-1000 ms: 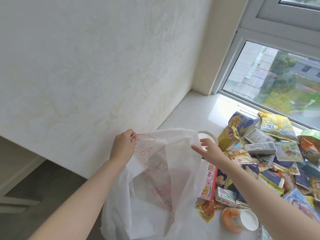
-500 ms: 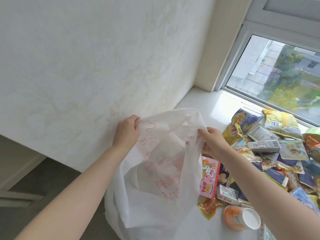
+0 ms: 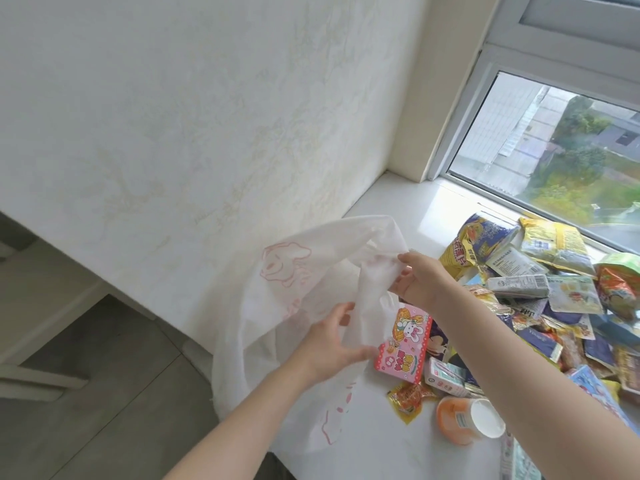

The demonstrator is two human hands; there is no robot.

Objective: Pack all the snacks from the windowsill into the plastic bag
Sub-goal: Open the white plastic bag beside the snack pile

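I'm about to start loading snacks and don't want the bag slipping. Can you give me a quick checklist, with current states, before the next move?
1. Right hand holds plastic bag rim: ok, pinched.
2. Left hand holds bag: not ok, fingers spread, no pinch seen.
3. Bag mouth open: not ok, rim bunched between the hands.
4. Bag supported: cannot tell, part hangs past the windowsill edge.
5. First snack near: ok, pink box beside bag.
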